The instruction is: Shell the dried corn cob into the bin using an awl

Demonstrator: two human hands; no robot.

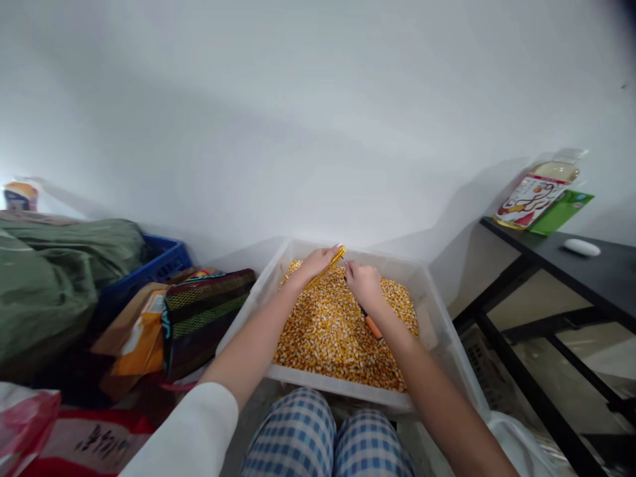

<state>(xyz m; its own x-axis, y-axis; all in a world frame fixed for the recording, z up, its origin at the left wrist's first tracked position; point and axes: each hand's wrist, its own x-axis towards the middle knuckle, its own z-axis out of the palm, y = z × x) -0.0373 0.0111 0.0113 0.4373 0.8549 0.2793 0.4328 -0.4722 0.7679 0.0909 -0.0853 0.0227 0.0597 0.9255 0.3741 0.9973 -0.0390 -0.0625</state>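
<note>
Over a translucent plastic bin (342,389), my left hand (316,262) is closed around a yellow corn cob (340,254), which slants with its tip up and to the right. Close beside it, my right hand (365,285) is wrapped round a screwdriver-like tool (373,327). Its orange and black handle sticks out below the fist; most of the tool is hidden by the fingers, and I cannot tell whether it touches the cob. Loose yellow corn kernels (322,331) are heaped in the bin beneath both hands.
On the left are a blue crate (169,258) under green cloth (54,278), a striped mesh bag (211,311) and a red-and-white bag (94,444). A dark table (611,271) on the right carries a bottle (539,192), a green packet (561,211) and a white oval object (582,248). Behind stands a wall (318,132).
</note>
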